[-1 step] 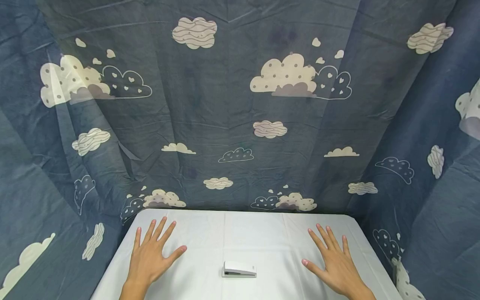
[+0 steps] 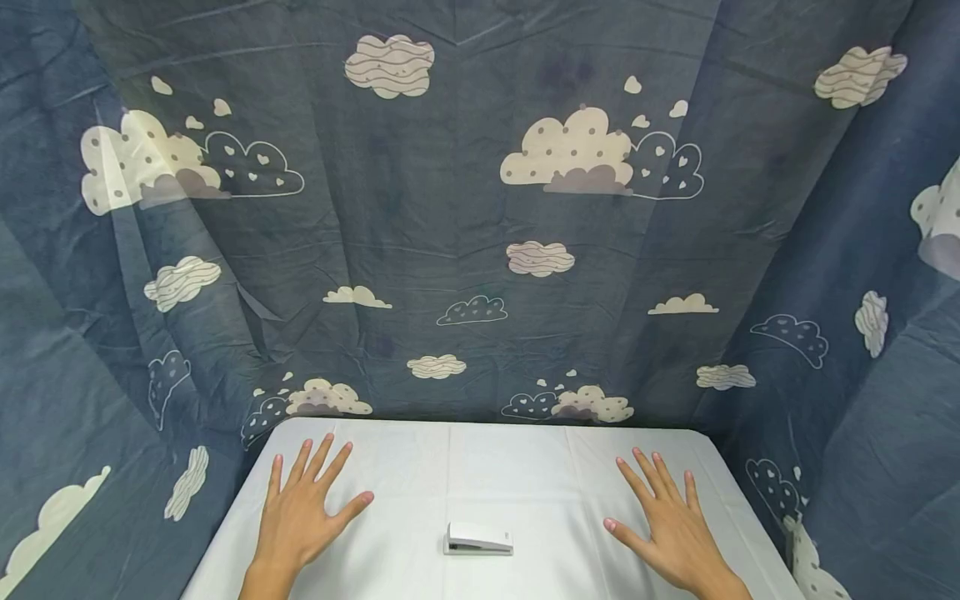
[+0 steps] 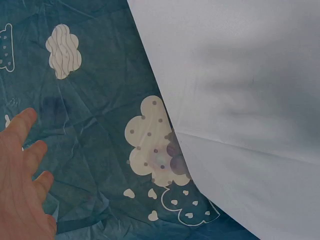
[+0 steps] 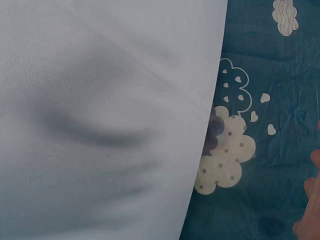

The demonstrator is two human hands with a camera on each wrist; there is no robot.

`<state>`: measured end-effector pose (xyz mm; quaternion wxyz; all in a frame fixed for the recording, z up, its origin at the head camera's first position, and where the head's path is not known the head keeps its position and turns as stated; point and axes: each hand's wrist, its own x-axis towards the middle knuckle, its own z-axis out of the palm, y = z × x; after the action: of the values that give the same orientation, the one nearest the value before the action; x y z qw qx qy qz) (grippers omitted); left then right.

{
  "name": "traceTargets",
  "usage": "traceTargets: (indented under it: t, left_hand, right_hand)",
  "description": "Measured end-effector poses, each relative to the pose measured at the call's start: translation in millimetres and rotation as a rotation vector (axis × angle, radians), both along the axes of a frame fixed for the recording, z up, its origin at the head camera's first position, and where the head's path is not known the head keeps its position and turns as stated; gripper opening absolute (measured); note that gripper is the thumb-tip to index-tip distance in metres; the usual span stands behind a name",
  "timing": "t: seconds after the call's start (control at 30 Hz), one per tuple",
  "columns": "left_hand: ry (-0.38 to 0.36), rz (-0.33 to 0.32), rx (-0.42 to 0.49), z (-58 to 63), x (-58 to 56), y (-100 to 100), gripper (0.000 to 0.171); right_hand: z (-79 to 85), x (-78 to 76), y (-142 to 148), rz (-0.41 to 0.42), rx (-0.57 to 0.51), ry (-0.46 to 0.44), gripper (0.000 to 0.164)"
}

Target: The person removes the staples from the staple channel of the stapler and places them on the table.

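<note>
A small white stapler [image 2: 478, 539] lies on its base on the white table [image 2: 517, 475], near the middle, its narrow dark gap facing the front. To its left my left hand [image 2: 298, 517] hovers above the table with spread fingers, back of the hand up, holding nothing. On the other side my right hand [image 2: 671, 533] is held the same way, thumb toward the stapler. Both hands are apart from it. The left wrist view shows part of the left hand [image 3: 22, 185] at its edge; only fingertips of the right hand [image 4: 311, 195] enter the right wrist view.
Dark blue cloth [image 2: 450, 208] printed with pale clouds hangs behind the table and along both sides. The table's far edge has rounded corners and meets the cloth. Faint creases run across the white surface, and soft hand shadows fall on it.
</note>
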<state>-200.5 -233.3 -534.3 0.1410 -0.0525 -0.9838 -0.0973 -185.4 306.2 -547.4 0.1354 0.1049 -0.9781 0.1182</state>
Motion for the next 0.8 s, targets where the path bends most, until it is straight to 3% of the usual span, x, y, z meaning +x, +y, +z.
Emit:
traceTargets:
  t: [0.8]
  left_hand:
    - [0.010,-0.018,0.026,-2.2,0.4,3.9,0.089]
  right_hand:
    - [-1.6,-2.5,-3.7,0.027,0.002,0.042,0.088]
